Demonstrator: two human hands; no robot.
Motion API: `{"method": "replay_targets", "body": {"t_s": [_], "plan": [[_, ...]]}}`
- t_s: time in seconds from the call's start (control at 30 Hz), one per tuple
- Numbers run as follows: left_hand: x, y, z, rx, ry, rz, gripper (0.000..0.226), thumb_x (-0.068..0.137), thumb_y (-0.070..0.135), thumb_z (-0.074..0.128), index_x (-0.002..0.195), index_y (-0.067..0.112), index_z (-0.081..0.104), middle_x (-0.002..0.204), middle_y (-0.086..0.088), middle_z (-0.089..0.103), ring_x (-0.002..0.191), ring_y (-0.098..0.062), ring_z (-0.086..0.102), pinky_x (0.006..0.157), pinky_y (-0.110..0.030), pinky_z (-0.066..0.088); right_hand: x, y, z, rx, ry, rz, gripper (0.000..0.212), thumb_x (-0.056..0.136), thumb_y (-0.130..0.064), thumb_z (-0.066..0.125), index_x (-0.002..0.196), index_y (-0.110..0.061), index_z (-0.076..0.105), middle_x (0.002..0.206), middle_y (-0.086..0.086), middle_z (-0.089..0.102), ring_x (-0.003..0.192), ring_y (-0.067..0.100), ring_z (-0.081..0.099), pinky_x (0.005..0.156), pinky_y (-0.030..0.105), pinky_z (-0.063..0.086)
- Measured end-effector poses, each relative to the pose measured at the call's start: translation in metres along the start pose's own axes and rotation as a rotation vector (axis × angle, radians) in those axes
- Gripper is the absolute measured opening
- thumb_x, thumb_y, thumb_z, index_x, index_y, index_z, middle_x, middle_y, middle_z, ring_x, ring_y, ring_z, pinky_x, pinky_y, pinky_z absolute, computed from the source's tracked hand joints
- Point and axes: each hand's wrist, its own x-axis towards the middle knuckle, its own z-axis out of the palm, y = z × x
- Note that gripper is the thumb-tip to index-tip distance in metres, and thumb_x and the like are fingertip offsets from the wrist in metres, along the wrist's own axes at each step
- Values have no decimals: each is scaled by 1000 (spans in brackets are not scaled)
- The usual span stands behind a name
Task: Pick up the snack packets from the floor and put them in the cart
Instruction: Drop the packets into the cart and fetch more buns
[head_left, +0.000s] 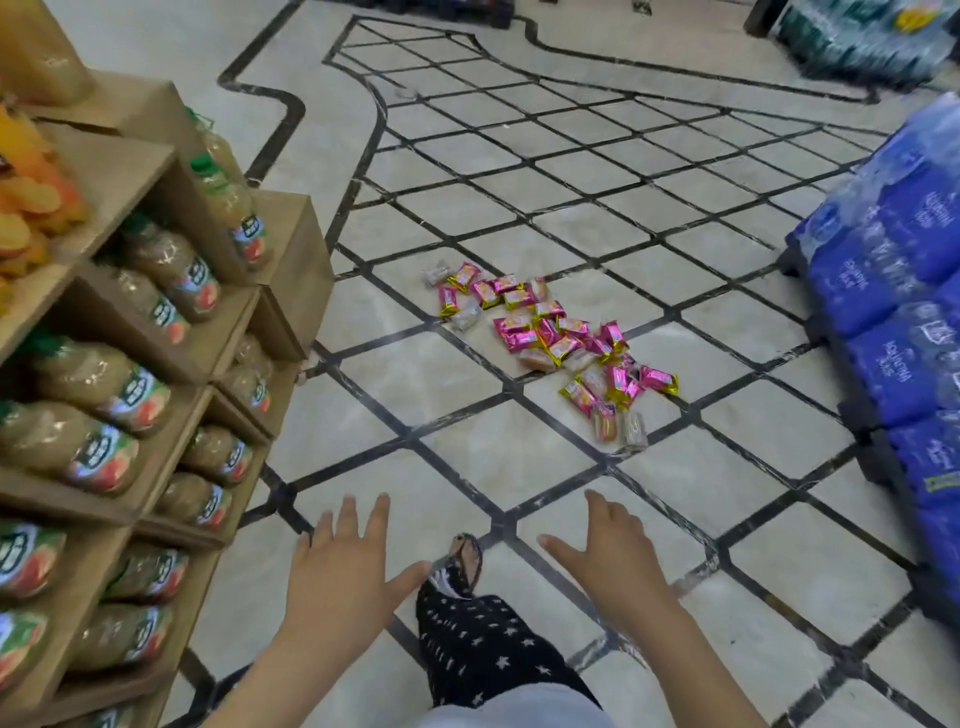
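Several pink-and-gold and clear snack packets lie scattered in a loose line on the tiled floor, ahead of me near the middle of the view. My left hand is stretched forward low in the frame, fingers spread, holding nothing. My right hand reaches forward beside it, fingers straight, also empty. Both hands are well short of the packets. No cart is in view.
A wooden shelf stacked with juice bottles stands close on my left. Blue shrink-wrapped water packs are piled on the right, more at the far right back. My foot in a sandal steps between my hands.
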Motion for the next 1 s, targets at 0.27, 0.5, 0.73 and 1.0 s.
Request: {"method": "replay_targets", "body": {"t_s": [0.27, 0.5, 0.73, 1.0], "plan": [[129, -14, -93, -48, 86, -48, 104, 73, 87, 12, 154, 23, 26, 154, -13, 36, 138, -34, 39, 108, -47, 40, 143, -77, -76, -4, -82, -110, 87, 89, -66, 48, 152, -14, 20, 148, 11, 38, 134, 30, 36, 104, 40, 40], [237, -41, -136, -153, 61, -74, 114, 63, 89, 1, 154, 24, 18, 155, -5, 34, 141, -27, 34, 111, -40, 36, 248, -115, -111, 10, -92, -47, 84, 88, -68, 47, 149, -16, 24, 143, 12, 41, 131, 29, 40, 101, 40, 43], [385, -60, -187, -54, 70, 33, 92, 83, 80, 30, 153, 21, 25, 153, -13, 38, 138, -32, 39, 109, -44, 39, 353, -150, -139, 53, -132, 100, 86, 88, -65, 51, 151, -13, 23, 150, 12, 36, 137, 30, 35, 107, 37, 37], [538, -62, -246, -26, -16, 141, 98, 80, 83, 21, 152, 17, 28, 150, -15, 41, 137, -33, 40, 109, -45, 39, 466, -189, -193, 345, -114, 269, 82, 89, -59, 56, 150, -11, 27, 148, 12, 40, 135, 30, 38, 103, 38, 39]]}}
